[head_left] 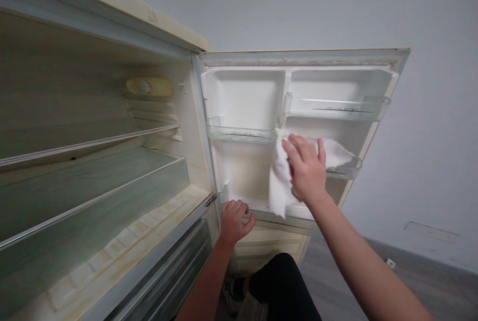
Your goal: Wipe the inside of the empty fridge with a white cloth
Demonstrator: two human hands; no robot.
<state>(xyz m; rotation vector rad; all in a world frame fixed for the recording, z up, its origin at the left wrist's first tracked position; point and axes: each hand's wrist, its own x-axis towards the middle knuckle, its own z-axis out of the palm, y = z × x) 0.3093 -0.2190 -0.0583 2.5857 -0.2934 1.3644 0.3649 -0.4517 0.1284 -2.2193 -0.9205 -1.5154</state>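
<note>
Now the white cloth (278, 189) is held against the inner face of the fridge door (246, 166) under the right hand (306, 170). The fingers are laid fairly straight over it, the thumb is hidden, and a loose fold hangs down below the palm. Lower and to the left, the front lip of the bottom door shelf (269, 213) is gripped by the left hand (233, 220), fingers curled over its edge. Just above the cloth, two clear door racks (239, 135) are seen, one set higher than the other. Further left, the open cabinet is shown with its glass shelves (93, 195) and a yellowed lamp cover (149, 86) at the back. At the bottom, a knee in black (284, 281) is bent over grey floor.
</note>
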